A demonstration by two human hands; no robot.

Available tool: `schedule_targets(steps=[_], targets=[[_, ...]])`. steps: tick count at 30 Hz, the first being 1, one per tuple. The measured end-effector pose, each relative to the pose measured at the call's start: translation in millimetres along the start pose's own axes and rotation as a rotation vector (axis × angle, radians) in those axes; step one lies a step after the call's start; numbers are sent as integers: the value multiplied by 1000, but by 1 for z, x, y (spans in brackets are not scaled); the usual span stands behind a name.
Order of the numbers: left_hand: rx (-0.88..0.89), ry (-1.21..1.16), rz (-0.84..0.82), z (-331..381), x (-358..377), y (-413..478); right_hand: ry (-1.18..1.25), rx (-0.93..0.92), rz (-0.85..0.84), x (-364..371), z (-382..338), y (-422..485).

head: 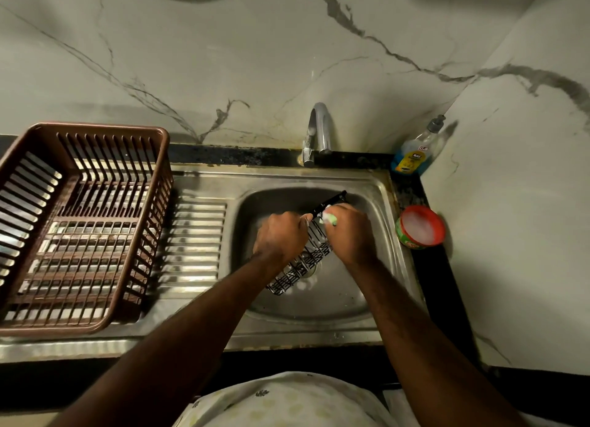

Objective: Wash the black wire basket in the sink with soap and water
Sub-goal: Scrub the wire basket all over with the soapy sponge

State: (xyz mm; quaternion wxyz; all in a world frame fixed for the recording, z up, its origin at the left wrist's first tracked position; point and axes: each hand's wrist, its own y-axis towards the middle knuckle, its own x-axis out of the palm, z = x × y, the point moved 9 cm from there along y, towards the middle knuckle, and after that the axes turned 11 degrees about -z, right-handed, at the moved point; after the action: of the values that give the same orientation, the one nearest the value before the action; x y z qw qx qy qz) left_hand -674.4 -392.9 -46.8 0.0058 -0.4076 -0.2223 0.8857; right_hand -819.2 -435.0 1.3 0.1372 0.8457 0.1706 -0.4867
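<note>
The black wire basket point(300, 268) stands tilted on its end inside the steel sink point(380, 203), its lower end near the drain with foam on its wires. My left hand point(281, 235) grips the basket's upper left side. My right hand point(349, 231) holds a soapy green sponge point(329, 219) against the basket's top rim. The basket's middle is hidden behind both hands.
A brown plastic dish rack point(86, 222) sits on the drainboard at left. The tap point(319, 132) stands behind the sink, no water visibly running. A dish soap bottle point(415, 152) stands in the back right corner. A red-rimmed tub of foamy soap point(419, 227) sits right of the sink.
</note>
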Motion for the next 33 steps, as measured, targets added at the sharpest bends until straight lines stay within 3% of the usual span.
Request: schedule_targets(steps=[12,20,28,33], targets=[[-77,-155,74,-16,-25,8,-27,-65,-32,-2,4,0],[-25,-141,14,-1,-17,-5,-79,-143,-3,-7,-17,11],[-80,-145,2,-13,-23,2,-86,-213,-25,-4,9,-20],[-41,-155,-10,-7,-23,10,33,-146,103,-28,13,-15]])
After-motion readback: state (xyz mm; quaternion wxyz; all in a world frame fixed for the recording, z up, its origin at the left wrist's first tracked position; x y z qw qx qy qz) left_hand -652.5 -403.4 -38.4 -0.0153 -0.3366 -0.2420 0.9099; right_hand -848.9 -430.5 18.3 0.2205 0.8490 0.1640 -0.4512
